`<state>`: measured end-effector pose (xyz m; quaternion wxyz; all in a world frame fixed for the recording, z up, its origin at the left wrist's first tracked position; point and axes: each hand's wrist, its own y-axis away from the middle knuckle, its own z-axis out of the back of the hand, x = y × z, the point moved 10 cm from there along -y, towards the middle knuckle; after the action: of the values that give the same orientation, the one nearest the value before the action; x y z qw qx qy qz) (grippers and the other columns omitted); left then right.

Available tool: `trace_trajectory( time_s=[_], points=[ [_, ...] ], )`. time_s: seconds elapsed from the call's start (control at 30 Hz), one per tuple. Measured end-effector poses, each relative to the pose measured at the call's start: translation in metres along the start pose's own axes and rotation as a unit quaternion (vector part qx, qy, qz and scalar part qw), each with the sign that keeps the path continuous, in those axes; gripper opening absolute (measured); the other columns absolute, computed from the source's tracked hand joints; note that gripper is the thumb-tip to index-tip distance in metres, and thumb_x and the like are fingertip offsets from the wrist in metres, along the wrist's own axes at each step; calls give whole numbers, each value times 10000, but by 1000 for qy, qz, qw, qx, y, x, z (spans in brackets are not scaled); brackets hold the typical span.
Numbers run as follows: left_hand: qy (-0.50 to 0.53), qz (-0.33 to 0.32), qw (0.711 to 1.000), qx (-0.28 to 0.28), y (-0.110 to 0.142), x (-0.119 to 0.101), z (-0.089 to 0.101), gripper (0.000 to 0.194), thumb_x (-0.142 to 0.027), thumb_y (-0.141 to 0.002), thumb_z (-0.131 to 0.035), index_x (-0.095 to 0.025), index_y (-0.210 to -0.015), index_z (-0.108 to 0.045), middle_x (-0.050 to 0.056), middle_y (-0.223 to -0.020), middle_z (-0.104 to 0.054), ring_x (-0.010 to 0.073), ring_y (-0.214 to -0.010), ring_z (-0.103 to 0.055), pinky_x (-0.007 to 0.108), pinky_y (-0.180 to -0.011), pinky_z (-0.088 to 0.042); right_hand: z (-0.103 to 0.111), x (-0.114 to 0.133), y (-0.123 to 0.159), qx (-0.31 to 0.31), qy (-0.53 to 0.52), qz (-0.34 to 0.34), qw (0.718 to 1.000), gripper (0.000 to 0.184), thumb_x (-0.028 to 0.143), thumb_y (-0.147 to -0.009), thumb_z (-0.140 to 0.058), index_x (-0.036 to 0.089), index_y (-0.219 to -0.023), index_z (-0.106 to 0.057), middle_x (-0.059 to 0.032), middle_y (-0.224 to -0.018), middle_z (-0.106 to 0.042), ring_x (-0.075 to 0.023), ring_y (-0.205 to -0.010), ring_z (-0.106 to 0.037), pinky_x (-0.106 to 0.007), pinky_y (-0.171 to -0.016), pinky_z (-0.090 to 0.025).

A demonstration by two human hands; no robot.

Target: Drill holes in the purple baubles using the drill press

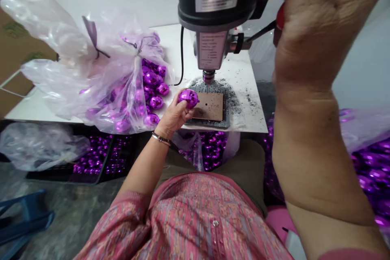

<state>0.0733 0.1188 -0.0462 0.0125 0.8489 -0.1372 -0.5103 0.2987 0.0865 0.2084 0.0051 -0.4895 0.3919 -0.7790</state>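
Nearest the camera is a pink patterned blouse with a button placket, and the right forearm rises past it along the right side of the frame. At upper right, the right hand is closed, its back to the camera, around a red lever knob on the one black drill press; the fingers are mostly hidden.

At centre, the left hand is curled and clamped on one purple mirrored ornament, which sits just beside and above a tan drilled plate. The ornament is close to the single drill bit, but not visibly touching it. The plate lies under the drill press on the white worktop, among dark shavings. Two bands, a beaded bracelet among them, circle the left wrist.

Left of the plate, a clear plastic bag holds about ten visible ornaments, with more hidden. Below the worktop at lower left, a black crate holds many more, too many to count. Further purple ornaments lie under the worktop and at right. A cardboard box stands at upper left, and a blue stool sits at lower left.
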Motion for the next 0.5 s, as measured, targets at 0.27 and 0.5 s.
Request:
trace_trajectory(
  time_s=[0.27, 0.5],
  points=[
    [-307, 6, 951, 26, -26, -2, -17, 392, -409, -877, -773, -196, -1169, -622, -30, -811, -591, 36, -530, -460, 167, -496, -365, -2, 7, 4, 32, 85, -29, 995, 504, 205, -1020, -296, 58, -854, -749, 38, -603, -389, 65, -642, -363, -130, -730, -303],
    [-457, 20, 888, 35, -35, -1, -25, 457, -397, -912, -736, -195, -1299, -600, -21, -734, -614, 96, -523, -551, 208, -523, -412, 1, 6, -2, 24, 77, -20, 997, 455, 295, -951, -394, 70, -1048, -777, 34, -773, -628, 70, -833, -588, -79, -817, -388]
  ],
)
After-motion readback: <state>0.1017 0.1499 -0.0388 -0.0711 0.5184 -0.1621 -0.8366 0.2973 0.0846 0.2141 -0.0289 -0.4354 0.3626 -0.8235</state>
